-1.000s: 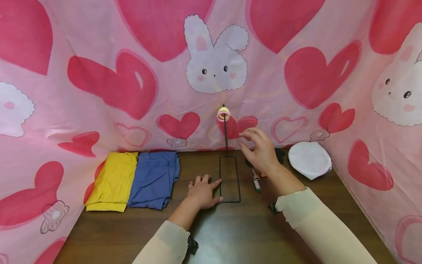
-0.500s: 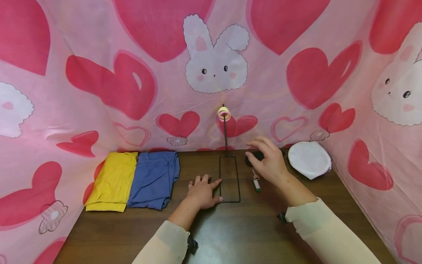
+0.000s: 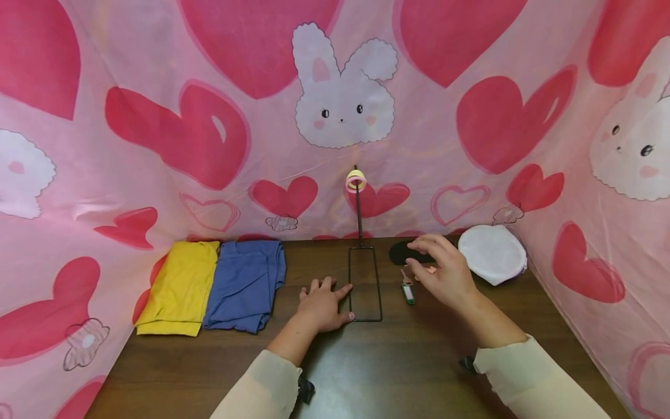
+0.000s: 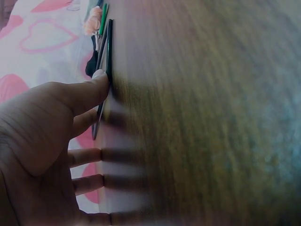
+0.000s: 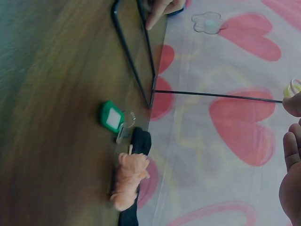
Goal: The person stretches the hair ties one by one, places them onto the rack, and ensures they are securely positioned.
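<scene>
My left hand (image 3: 325,306) lies spread at the left side of a black wire stand (image 3: 379,291), its thumb and forefinger touching the rectangular base. In the left wrist view the thumb of that left hand (image 4: 51,113) rests on the wire. Yellow and pink rings (image 3: 355,181) hang near the top of the stand's upright rod. To the right, my right hand (image 3: 444,270) hovers with loosely bent fingers and holds nothing. Beside and partly under it are a key with a green tag (image 3: 407,294), a small peach-coloured figurine (image 5: 128,181) and a flat black item (image 3: 402,254).
Folded yellow cloth (image 3: 178,288) and folded blue cloth (image 3: 245,285) lie side by side at the left. A round white pouch (image 3: 492,254) lies at the back right. Pink fabric with hearts and rabbits (image 3: 342,128) walls in the brown table (image 3: 377,372).
My right hand has moved from beside the stand's rod down and to the right, over the small things there. My left hand stays on the base.
</scene>
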The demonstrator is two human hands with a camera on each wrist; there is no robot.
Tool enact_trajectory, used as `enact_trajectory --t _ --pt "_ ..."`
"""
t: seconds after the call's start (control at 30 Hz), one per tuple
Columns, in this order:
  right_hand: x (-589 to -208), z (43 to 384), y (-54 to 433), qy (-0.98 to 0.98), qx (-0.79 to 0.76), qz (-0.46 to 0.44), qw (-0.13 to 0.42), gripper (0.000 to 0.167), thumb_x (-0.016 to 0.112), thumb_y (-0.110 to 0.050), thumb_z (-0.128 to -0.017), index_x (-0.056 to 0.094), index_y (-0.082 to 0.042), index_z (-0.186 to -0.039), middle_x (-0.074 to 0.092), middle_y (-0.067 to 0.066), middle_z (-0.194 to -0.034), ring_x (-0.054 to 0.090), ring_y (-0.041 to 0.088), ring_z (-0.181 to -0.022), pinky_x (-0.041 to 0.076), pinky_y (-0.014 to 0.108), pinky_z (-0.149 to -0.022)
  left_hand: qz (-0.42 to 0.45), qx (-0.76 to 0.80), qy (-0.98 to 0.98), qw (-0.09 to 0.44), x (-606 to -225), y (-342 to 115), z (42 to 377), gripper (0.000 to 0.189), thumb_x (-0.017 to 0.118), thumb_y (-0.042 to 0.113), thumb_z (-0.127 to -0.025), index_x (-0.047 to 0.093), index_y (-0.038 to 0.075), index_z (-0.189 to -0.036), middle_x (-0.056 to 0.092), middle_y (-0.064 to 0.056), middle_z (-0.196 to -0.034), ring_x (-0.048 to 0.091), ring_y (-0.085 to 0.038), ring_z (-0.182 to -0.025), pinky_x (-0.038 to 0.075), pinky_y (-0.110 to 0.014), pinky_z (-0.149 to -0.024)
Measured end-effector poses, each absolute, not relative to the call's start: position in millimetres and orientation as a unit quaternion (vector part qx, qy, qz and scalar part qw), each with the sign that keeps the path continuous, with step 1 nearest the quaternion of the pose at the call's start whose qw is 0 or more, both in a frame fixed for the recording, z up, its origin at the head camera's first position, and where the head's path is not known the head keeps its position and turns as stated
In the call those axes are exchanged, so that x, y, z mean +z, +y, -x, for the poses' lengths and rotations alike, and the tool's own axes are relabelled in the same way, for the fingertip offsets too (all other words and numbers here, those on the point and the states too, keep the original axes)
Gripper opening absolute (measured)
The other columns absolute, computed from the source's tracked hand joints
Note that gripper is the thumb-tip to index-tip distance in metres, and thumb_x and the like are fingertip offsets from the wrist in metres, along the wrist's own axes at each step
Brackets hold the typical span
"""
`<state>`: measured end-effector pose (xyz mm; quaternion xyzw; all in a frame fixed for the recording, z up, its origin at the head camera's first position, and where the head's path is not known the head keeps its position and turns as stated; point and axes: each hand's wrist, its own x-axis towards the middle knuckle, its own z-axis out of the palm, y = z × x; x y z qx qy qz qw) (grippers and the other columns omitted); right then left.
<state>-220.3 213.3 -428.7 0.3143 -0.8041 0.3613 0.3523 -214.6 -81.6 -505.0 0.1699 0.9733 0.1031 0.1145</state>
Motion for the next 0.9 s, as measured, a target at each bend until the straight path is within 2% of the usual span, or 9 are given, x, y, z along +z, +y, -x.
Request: enact_trajectory --t 0.13,0.2,0.3,0.4,0.47,0.53,0.63,0.9 --pt "-433 213 222 -0.806 0.367 -0.314 0.343 0.037 0.086 0.006 -0.074 0.076 -0.003 -0.108 0.069 0.007 -0.109 0.063 0.019 -0.094 0.044 0.013 -0.092 -0.171 0.101 0.973 0.115 -504 -82 214 0.074 0.067 0.065 -0.092 0.045 0.040 -0.158 0.038 -0.011 -0.161 0.036 -0.041 -0.140 0.030 -0.074 -0.108" --pt "-436 210 227 -0.806 0.368 -0.313 0.343 0.032 0.085 0.000 -0.077 0.076 -0.003 -0.107 0.069 0.008 -0.109 0.064 0.020 -0.095 0.044 0.012 -0.092 -0.170 0.101 0.973 0.115 -504 -81 214 0.074 0.067 0.065 -0.092 0.044 0.040 -0.158 0.038 -0.011 -0.161 0.035 -0.041 -0.140 0.030 -0.074 -0.108" --pt "-441 206 234 -0.810 0.361 -0.308 0.346 0.028 0.084 -0.024 -0.089 0.077 -0.005 -0.108 0.070 0.007 -0.108 0.064 0.020 -0.098 0.042 0.012 -0.095 -0.169 0.099 0.974 0.116 -504 -81 214 0.074 0.066 0.065 -0.093 0.044 0.040 -0.158 0.038 -0.010 -0.161 0.035 -0.041 -0.140 0.030 -0.073 -0.109" --pt "-444 203 240 -0.812 0.356 -0.303 0.351 0.040 0.073 -0.043 -0.097 0.076 -0.005 -0.108 0.070 0.008 -0.108 0.065 0.021 -0.100 0.041 0.014 -0.099 -0.169 0.099 0.974 0.115 -505 -81 214 0.074 0.067 0.065 -0.093 0.044 0.039 -0.158 0.038 -0.010 -0.160 0.036 -0.041 -0.140 0.030 -0.073 -0.108" --pt "-447 201 245 -0.812 0.355 -0.299 0.353 0.036 0.078 -0.038 -0.093 0.076 -0.005 -0.108 0.071 0.008 -0.107 0.065 0.022 -0.100 0.041 0.014 -0.100 -0.168 0.100 0.974 0.116 -505 -81 214 0.074 0.067 0.064 -0.093 0.044 0.039 -0.158 0.038 -0.010 -0.161 0.035 -0.041 -0.140 0.030 -0.073 -0.109" --pt "-449 199 250 -0.816 0.352 -0.296 0.351 0.030 0.085 -0.023 -0.086 0.076 -0.004 -0.107 0.071 0.008 -0.106 0.065 0.022 -0.100 0.040 0.013 -0.101 -0.168 0.101 0.974 0.117 -505 -81 213 0.073 0.066 0.064 -0.093 0.044 0.039 -0.158 0.037 -0.010 -0.161 0.035 -0.041 -0.140 0.029 -0.073 -0.109" --pt "-453 197 258 -0.826 0.339 -0.291 0.344 0.037 0.086 -0.002 -0.073 0.075 -0.004 -0.108 0.070 0.008 -0.107 0.064 0.021 -0.101 0.039 0.012 -0.101 -0.166 0.102 0.974 0.119 -505 -81 213 0.073 0.066 0.064 -0.093 0.044 0.039 -0.158 0.037 -0.010 -0.161 0.034 -0.041 -0.141 0.029 -0.073 -0.109" --pt "-466 194 283 -0.868 0.296 -0.263 0.298 0.047 0.090 0.000 -0.069 0.073 -0.001 -0.113 0.068 0.011 -0.114 0.063 0.024 -0.106 0.033 0.007 -0.102 -0.169 0.100 0.974 0.114 -505 -81 213 0.073 0.067 0.063 -0.093 0.044 0.039 -0.158 0.038 -0.011 -0.161 0.036 -0.042 -0.140 0.030 -0.074 -0.108"
